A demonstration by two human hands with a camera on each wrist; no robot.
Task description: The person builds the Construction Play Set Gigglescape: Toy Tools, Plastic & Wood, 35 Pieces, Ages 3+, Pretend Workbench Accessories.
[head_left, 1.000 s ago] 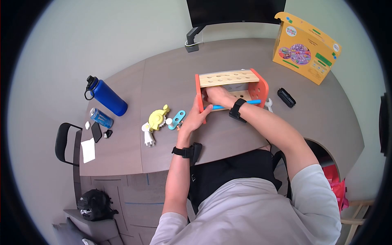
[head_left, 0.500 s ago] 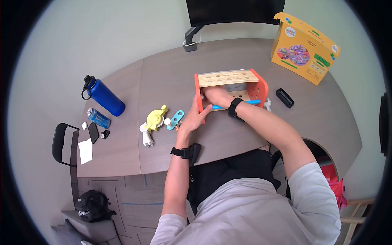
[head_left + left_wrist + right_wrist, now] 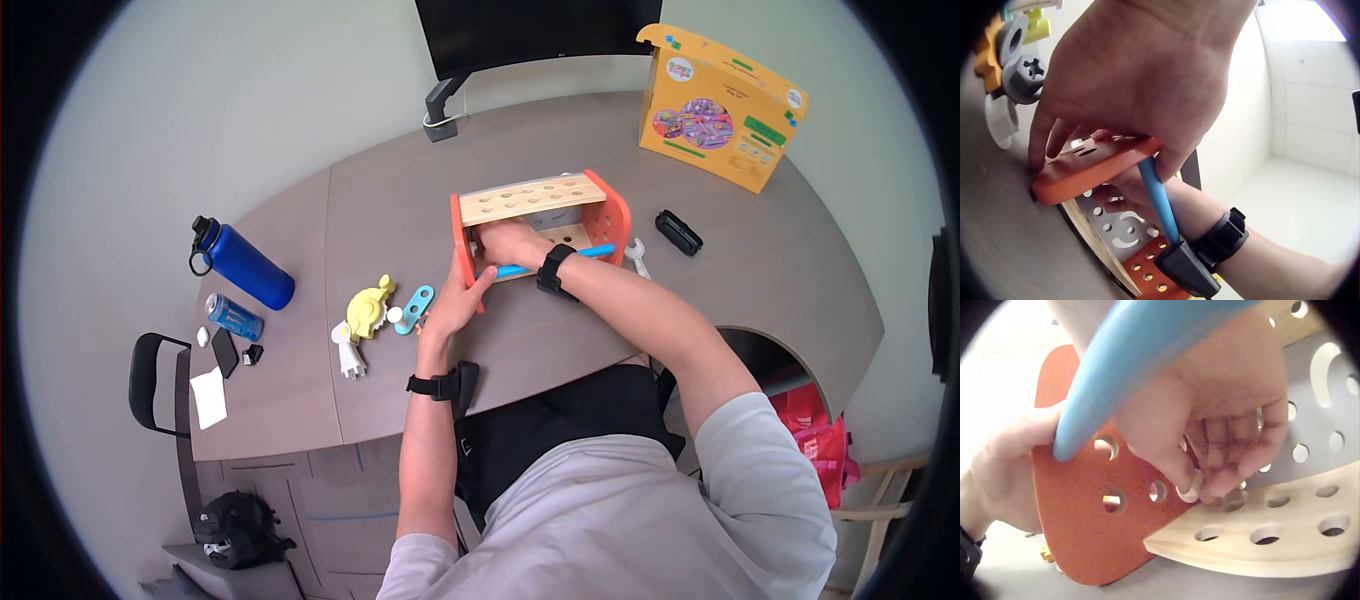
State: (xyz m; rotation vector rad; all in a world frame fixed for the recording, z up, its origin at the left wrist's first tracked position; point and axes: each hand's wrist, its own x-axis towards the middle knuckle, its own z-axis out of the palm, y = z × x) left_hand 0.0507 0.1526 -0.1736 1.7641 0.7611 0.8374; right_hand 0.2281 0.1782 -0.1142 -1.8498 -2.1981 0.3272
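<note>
A toy workbench has orange side panels (image 3: 610,215), a wooden shelf with holes (image 3: 530,198), a grey back panel (image 3: 1310,419) and a blue rod (image 3: 590,252) along its front. My left hand (image 3: 1135,81) grips its left orange panel (image 3: 1085,531), fingers on the outer face and thumb by the rod's end. My right hand (image 3: 510,243) reaches inside over the rod, its wrist strap just above it. There, thumb and curled fingers pinch a small white piece (image 3: 1190,487) against the panel's inner face; the fingers partly hide it.
Left of the workbench lie a yellow toy saw (image 3: 368,308), a white claw-like piece (image 3: 348,355) and a turquoise strip with holes (image 3: 415,308). Farther left stand a blue bottle (image 3: 245,265) and a can (image 3: 235,317). On the right are a wrench (image 3: 637,258), a black case (image 3: 679,232) and a yellow box (image 3: 715,120).
The head view has shifted, so the table and workbench appear farther left. Both hands keep their places on the workbench, the left at the side panel and the right inside.
</note>
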